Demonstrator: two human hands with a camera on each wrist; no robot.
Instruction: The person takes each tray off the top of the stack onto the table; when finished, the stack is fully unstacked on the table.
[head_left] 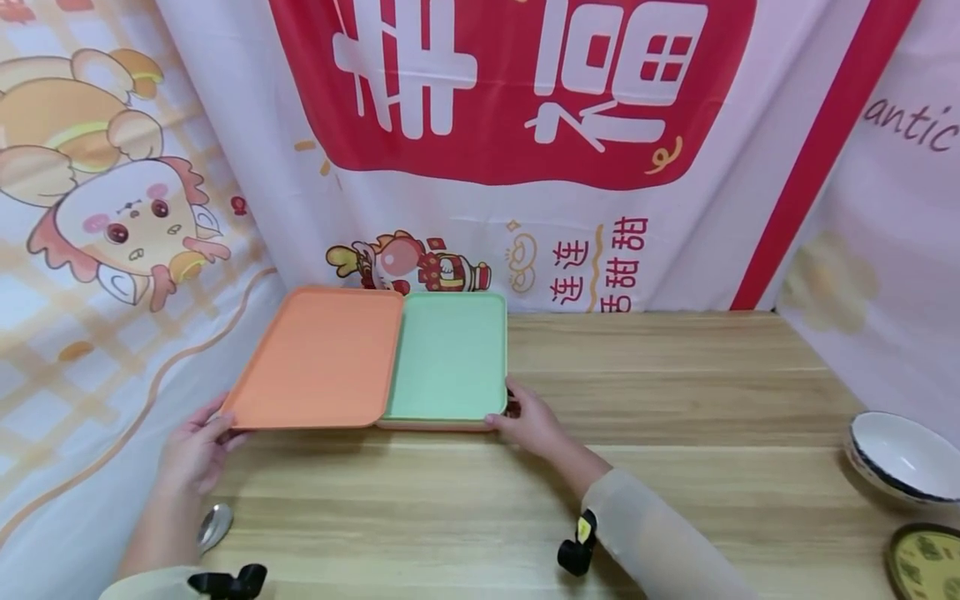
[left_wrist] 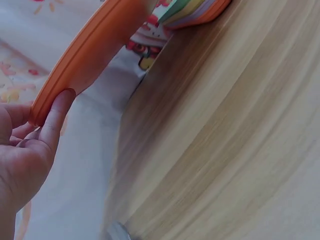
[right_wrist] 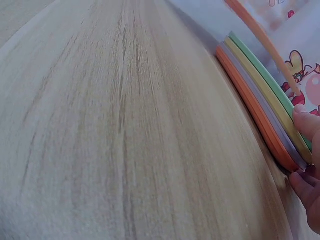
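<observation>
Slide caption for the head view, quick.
Left hand grips an orange tray; right hand pinches the near corner of a green-topped stack.

Green rectangular tray (head_left: 452, 357) topped multicoloured stack (right_wrist: 262, 102) at rear of wooden table (head_left: 420, 517); orange rectangular tray (head_left: 318, 358) was left of it. Silver metal spoon (head_left: 216, 527) lay front-left. White round bowl (head_left: 907, 454) sat right, behind yellow disc (head_left: 930, 562).

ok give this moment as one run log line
left grip: holds orange tray by near-left corner | right grip: holds tray stack at near-right corner | stack top: green tray
</observation>
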